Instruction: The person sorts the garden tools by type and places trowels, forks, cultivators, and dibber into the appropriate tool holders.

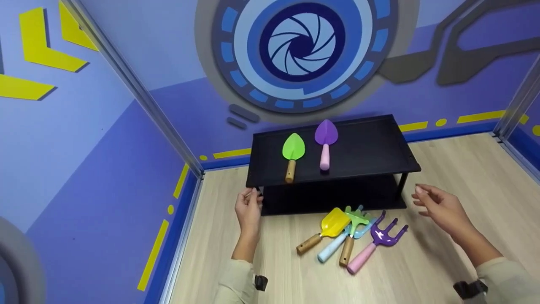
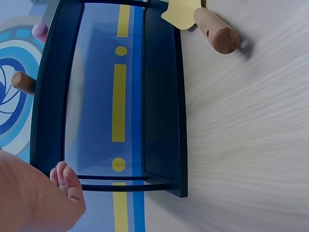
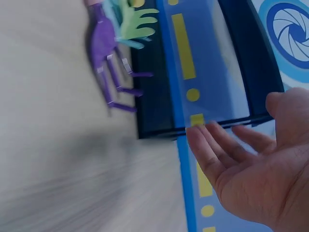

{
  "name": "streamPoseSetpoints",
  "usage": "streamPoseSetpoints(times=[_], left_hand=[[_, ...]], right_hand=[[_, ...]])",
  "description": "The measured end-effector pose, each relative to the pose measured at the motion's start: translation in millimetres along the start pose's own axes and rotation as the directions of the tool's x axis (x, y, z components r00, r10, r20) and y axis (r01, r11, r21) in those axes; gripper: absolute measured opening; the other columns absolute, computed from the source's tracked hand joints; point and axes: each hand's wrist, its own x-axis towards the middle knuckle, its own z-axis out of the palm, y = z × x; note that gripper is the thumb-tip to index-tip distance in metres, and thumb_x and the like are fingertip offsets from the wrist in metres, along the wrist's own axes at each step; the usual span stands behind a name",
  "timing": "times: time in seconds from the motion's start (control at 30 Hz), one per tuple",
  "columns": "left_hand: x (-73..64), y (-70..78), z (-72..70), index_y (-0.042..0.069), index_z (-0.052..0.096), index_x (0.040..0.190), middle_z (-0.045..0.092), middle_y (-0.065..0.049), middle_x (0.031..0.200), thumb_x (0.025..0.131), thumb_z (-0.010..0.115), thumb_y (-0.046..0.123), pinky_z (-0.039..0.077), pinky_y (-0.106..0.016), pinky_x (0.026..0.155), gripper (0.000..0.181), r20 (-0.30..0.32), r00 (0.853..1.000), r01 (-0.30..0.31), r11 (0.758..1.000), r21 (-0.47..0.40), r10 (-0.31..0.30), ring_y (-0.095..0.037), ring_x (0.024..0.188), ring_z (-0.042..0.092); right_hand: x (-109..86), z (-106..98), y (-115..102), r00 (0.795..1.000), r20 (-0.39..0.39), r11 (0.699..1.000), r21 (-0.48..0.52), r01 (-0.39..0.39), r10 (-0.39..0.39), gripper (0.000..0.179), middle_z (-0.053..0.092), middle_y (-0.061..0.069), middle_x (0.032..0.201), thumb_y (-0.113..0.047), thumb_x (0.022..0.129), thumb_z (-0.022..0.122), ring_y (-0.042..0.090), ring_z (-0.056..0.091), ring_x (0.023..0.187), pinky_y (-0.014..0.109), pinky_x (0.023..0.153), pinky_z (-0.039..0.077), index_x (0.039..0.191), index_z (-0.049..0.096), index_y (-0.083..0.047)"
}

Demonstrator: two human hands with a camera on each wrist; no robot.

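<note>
Basically, saw black shelf (image 1: 371, 145) on counter (image 1: 287, 278). Couldn't tell if grasping its front-left corner with left hand (image 1: 248, 209); saw right hand (image 1: 447, 211) apart from it, with fingers relaxed and empty. Risked tilting it via any one-sided lift, sliding green trowel (image 1: 293, 147) and purple trowel (image 1: 326, 134) off top; if pulled forward, could've jammed against purple fork (image 1: 383, 237).

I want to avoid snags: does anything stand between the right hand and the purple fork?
Nothing visible does. In the head view, only bare wooden surface shows between the right hand and the purple fork; the shelf stands beyond the fork, not across that gap.
</note>
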Motion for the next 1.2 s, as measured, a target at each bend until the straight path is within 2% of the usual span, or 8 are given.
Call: streamPoseSetpoints(times=[0.23, 0.4, 0.53, 0.7, 0.8, 1.0, 1.07, 1.2], left_hand=[[-9.5, -14.6, 1.7, 0.0, 0.068, 0.123, 0.076, -0.018, 0.113, 0.111, 0.056, 0.014, 0.06, -0.028, 0.082, 0.022, 0.06, 0.998, 0.022, 0.997, 0.072, -0.027, -0.02, 0.097, 0.073], [-16.9, -23.5, 0.2, -0.002, 0.067, 0.126, 0.076, -0.017, 0.111, 0.111, 0.055, 0.014, 0.058, -0.024, 0.077, 0.025, 0.137, 0.989, 0.051, 0.995, 0.084, -0.062, -0.023, 0.097, 0.073], [-20.4, -26.7, -2.5, -0.003, 0.065, 0.129, 0.075, -0.018, 0.114, 0.113, 0.054, 0.017, 0.058, -0.026, 0.08, 0.028, 0.184, 0.98, 0.059, 0.993, 0.098, -0.076, -0.026, 0.1, 0.073], [-24.9, -31.7, -2.4, 0.0, 0.065, 0.128, 0.076, -0.016, 0.114, 0.111, 0.058, 0.023, 0.06, -0.033, 0.086, 0.029, 0.236, 0.965, 0.075, 0.984, 0.161, -0.112, -0.025, 0.101, 0.073], [-29.4, -38.8, 0.3, 0.001, 0.066, 0.128, 0.075, -0.014, 0.115, 0.107, 0.065, 0.024, 0.06, -0.035, 0.089, 0.032, 0.319, 0.936, 0.074, 0.969, 0.234, -0.148, -0.023, 0.103, 0.072], [-47.6, -56.1, 7.5, -0.002, 0.062, 0.141, 0.067, -0.017, 0.131, 0.096, 0.08, 0.025, 0.057, -0.043, 0.101, 0.055, 0.499, 0.83, -0.012, 0.887, 0.462, -0.249, -0.025, 0.118, 0.065], [-54.7, -62.8, 11.3, 0.0, 0.062, 0.141, 0.066, -0.016, 0.133, 0.092, 0.085, 0.027, 0.056, -0.046, 0.103, 0.06, 0.514, 0.817, -0.052, 0.854, 0.518, -0.262, -0.026, 0.119, 0.063], [-66.1, -76.2, 21.6, 0.003, 0.067, 0.133, 0.068, -0.012, 0.126, 0.087, 0.09, 0.025, 0.056, -0.046, 0.1, 0.057, 0.524, 0.82, -0.133, 0.814, 0.565, -0.23, -0.024, 0.113, 0.062]], right_hand=[[30.3, -1.5, -31.0, 0.995, -0.084, 0.996, 0.076, -0.042, 0.048, 0.081, 0.054, 0.033, 0.153, -0.06, 0.111, 0.04, -0.023, 0.057, 0.095, 0.01, 0.079, 0.059, 0.16, 0.042, 0.003], [40.0, -2.3, -42.5, 0.993, -0.086, 0.992, 0.105, -0.074, 0.083, 0.084, 0.056, 0.029, 0.148, -0.064, 0.108, 0.043, -0.021, 0.057, 0.091, 0.01, 0.077, 0.059, 0.158, 0.044, 0.003], [41.6, -5.3, -43.1, 0.992, -0.091, 0.993, 0.097, -0.074, 0.083, 0.08, 0.069, 0.006, 0.125, -0.062, 0.108, 0.047, -0.018, 0.06, 0.091, 0.011, 0.077, 0.06, 0.155, 0.048, 0.004], [44.9, -10.7, -44.8, 0.994, -0.061, 0.99, 0.113, -0.086, 0.094, 0.081, 0.063, -0.023, 0.105, -0.06, 0.107, 0.052, -0.016, 0.06, 0.093, 0.013, 0.078, 0.061, 0.159, 0.045, 0.003], [47.3, -12.7, -47.3, 0.994, -0.046, 0.989, 0.11, -0.094, 0.1, 0.082, 0.062, -0.02, 0.11, -0.059, 0.107, 0.054, -0.016, 0.059, 0.094, 0.013, 0.079, 0.061, 0.162, 0.042, 0.001], [47.8, -9.3, -51.9, 0.994, -0.055, 0.994, 0.064, -0.089, 0.092, 0.077, 0.061, 0.026, 0.148, -0.058, 0.108, 0.051, -0.017, 0.052, 0.096, 0.01, 0.078, 0.059, 0.162, 0.043, -0.003], [47.6, -8.1, -52.5, 0.995, -0.052, 0.995, 0.054, -0.081, 0.083, 0.076, 0.054, 0.031, 0.155, -0.057, 0.109, 0.05, -0.021, 0.05, 0.095, 0.009, 0.078, 0.058, 0.162, 0.043, -0.004], [48.0, -7.8, -52.8, 0.996, -0.045, 0.996, 0.041, -0.076, 0.078, 0.075, 0.053, 0.03, 0.156, -0.058, 0.109, 0.049, -0.024, 0.049, 0.095, 0.009, 0.077, 0.058, 0.162, 0.044, -0.005]])
